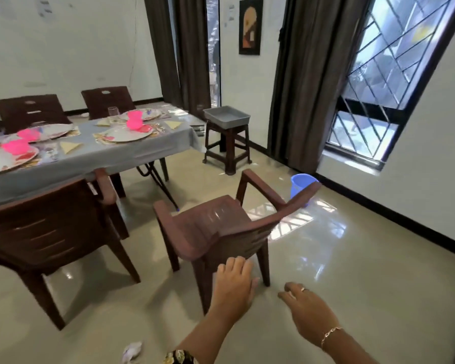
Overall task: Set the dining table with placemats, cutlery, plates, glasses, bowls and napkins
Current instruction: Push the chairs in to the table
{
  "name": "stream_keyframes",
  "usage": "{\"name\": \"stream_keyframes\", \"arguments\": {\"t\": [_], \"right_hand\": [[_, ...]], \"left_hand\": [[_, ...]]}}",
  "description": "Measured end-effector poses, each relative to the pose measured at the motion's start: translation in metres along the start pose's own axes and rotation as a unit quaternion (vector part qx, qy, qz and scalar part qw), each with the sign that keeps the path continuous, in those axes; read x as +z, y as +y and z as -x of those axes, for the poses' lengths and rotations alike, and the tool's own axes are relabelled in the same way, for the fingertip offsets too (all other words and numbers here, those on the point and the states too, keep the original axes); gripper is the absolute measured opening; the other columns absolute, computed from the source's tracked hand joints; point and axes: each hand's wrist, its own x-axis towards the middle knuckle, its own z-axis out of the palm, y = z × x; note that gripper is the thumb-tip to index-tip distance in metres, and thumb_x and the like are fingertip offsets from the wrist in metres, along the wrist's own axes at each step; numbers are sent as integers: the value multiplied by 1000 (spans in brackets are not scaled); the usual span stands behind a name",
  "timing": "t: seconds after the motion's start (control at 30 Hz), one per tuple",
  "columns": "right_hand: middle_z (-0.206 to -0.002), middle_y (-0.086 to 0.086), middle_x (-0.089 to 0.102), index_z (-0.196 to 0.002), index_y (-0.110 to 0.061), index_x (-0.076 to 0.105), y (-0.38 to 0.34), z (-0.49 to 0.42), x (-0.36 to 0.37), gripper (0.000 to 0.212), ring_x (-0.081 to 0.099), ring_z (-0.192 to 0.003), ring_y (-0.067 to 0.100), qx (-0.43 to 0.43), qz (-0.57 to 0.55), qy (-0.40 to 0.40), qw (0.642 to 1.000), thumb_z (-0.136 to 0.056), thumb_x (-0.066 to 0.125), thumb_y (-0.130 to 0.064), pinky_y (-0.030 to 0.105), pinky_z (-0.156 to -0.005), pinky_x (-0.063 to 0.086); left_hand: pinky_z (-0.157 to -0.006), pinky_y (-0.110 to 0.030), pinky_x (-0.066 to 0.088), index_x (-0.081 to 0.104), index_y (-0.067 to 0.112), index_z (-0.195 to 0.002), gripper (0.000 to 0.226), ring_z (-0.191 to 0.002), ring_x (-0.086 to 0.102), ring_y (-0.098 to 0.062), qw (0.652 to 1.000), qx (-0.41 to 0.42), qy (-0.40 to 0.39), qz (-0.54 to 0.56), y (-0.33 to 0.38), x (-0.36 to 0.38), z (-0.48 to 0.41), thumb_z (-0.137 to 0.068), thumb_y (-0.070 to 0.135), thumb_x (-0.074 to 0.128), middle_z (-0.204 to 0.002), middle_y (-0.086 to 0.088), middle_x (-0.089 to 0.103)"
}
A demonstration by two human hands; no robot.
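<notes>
The dining table (121, 156) at the left wears a grey cloth. On it lie floral plates (127, 134), pink bowls (135, 122), folded yellow napkins (70, 147) and one clear glass (113, 111). A brown plastic armchair (221, 227) stands away from the table, turned sideways. My left hand (234, 281) lies with straight fingers against the top of its backrest. To the right of the chair, my right hand (303, 302) hovers above the floor with fingers relaxed, holding nothing.
A second brown chair (45, 237) stands at the table's near side, two more at its far side. A grey tray (226, 116) sits on a brown stool (227, 148). A blue bucket (301, 186) stands near the curtained window. A crumpled paper (131, 352) lies on the floor.
</notes>
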Motion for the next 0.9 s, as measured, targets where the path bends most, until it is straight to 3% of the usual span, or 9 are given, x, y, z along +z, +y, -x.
{"name": "stream_keyframes", "arguments": {"t": [0.07, 0.17, 0.43, 0.53, 0.67, 0.8, 0.83, 0.9], "right_hand": [[-79, -1, 64, -76, -21, 68, 34, 10, -14, 34, 61, -61, 14, 1, 7, 12, 1000, -46, 58, -9, 19, -47, 46], [-75, -2, 62, -73, -21, 68, 78, 20, -26, 48, 59, -55, 14, 15, 6, 9, 1000, -28, 75, -5, 18, -41, 40], [-76, 1, 62, -76, -17, 68, 159, -22, -23, 50, 59, -56, 18, 3, -5, 58, 998, -30, 77, 1, 22, -43, 46], [-75, 2, 61, -78, -15, 67, 179, -48, -16, 47, 57, -56, 21, -44, -24, 69, 996, -35, 76, 2, 23, -46, 46], [-78, 3, 60, -82, -14, 65, 207, -93, -15, 46, 57, -58, 22, -97, -34, 85, 991, -40, 74, 3, 26, -47, 47], [-90, 7, 62, -97, -17, 54, 233, -140, -7, 58, 60, -73, 26, -130, -70, 94, 984, -45, 75, -2, 29, -62, 51], [-93, 7, 61, -99, -18, 52, 237, -149, -3, 60, 60, -79, 26, -141, -77, 89, 983, -46, 76, -5, 28, -68, 50], [-95, 4, 61, -99, -18, 54, 243, -165, 5, 59, 60, -85, 25, -160, -90, 75, 980, -46, 79, -13, 27, -76, 49]], "left_hand": [[-58, -31, 32, 45, 22, -83, 19, -69, 46, -19, 999, 21, 28, -14, 34, 10, -22, -76, 39, 45, -77, 2, 54], [-61, -29, 28, 55, 22, -79, 17, -70, 46, -18, 998, -6, 62, 0, 69, 11, -54, -75, 35, 43, -77, 3, 54], [-81, -28, 42, 57, 19, -87, 21, -88, 53, -19, 990, -72, 117, 16, 70, 30, -120, -82, 34, 45, -90, 1, 58], [-76, -33, 50, 59, 18, -86, 28, -84, 59, -20, 985, -138, 104, 16, 55, 39, -136, -84, 39, 41, -88, 0, 60], [-63, -30, 48, 61, 15, -85, 43, -70, 58, -16, 968, -232, 93, 15, 43, 61, -149, -90, 50, 36, -78, 1, 60], [-55, -30, 45, 64, 17, -72, 63, -58, 58, -17, 970, -225, 67, -60, 43, 75, -156, -90, 65, 28, -67, 2, 62], [-54, -28, 44, 65, 16, -70, 63, -56, 58, -17, 970, -219, 73, -75, 43, 76, -157, -88, 67, 31, -65, 2, 62], [-52, -26, 45, 65, 14, -68, 45, -53, 59, -18, 969, -201, 86, -113, 41, 77, -158, -79, 58, 57, -62, 1, 62]]}}
